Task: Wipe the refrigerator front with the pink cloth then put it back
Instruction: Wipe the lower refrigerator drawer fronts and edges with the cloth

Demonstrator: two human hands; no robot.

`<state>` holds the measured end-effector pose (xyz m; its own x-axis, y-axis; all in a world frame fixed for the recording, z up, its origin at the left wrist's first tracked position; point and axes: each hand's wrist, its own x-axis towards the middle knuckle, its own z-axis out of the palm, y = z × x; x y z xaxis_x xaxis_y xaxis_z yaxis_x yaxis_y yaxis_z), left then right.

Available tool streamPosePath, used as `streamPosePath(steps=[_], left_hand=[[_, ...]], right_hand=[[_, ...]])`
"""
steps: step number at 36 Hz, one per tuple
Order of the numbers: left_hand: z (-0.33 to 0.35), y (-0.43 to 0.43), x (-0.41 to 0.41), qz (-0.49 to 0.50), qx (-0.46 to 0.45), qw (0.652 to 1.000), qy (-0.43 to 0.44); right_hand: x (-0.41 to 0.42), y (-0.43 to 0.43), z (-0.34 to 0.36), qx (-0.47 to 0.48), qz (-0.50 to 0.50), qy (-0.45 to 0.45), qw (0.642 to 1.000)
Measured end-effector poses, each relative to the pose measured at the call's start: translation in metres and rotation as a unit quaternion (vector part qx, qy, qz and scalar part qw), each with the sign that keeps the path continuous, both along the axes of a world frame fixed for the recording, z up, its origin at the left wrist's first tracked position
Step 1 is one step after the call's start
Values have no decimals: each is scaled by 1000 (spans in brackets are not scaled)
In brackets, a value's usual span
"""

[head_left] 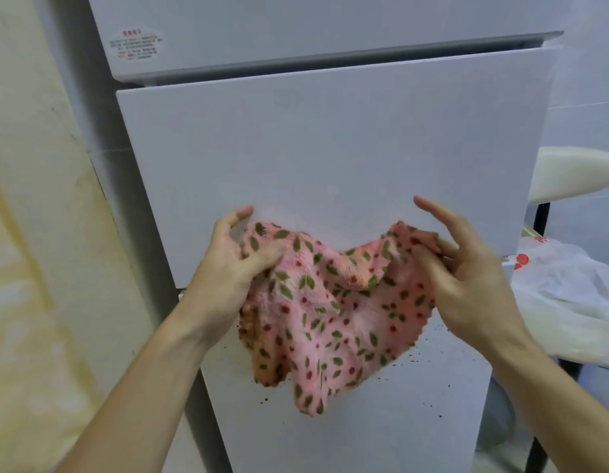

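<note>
Both hands pinch the pink cloth before the speckled refrigerator, plastic bag at right.

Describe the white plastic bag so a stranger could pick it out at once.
Start at the white refrigerator filling the middle of the view. Look past its right edge, behind the right hand: the plastic bag lies crumpled there. Its red print sets it apart from the pale stool above.

Small sticker with red print near the left edge of the refrigerator upper door: characters too blurred to read. Red marks on the white plastic bag at the right edge: likewise illegible. No other legible text.
</note>
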<state>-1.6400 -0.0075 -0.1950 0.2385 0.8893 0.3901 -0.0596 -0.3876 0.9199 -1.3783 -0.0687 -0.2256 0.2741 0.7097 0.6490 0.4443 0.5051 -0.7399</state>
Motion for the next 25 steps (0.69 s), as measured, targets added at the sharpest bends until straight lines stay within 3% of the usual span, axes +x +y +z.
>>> streamPosePath(steps=[3, 6, 8, 11, 13, 16, 19, 25], left_hand=[[-4, 6, -9, 84, 87, 984, 134], [-6, 8, -11, 147, 157, 961, 176], [-4, 3, -8, 177, 185, 948, 189], [-3, -2, -7, 214, 199, 938, 186], [-2, -1, -7, 249, 190, 932, 183], [0, 0, -7, 278, 154, 934, 165], [5, 2, -13, 250, 75, 958, 117], [23, 5, -45, 67, -69, 985, 147]], right_hand=[[4, 2, 4, 13, -42, 3, 999], [5, 2, 11, 7, -74, 34, 997], [6, 0, 17, -45, -38, 127, 990], [8, -6, 29, -100, 103, 323, 936], [11, -8, 36, -97, 140, 354, 920], [13, -8, 39, -91, 177, 318, 927], [14, -4, 35, -86, 192, 244, 947], [25, 1, 24, -48, 135, 88, 986]])
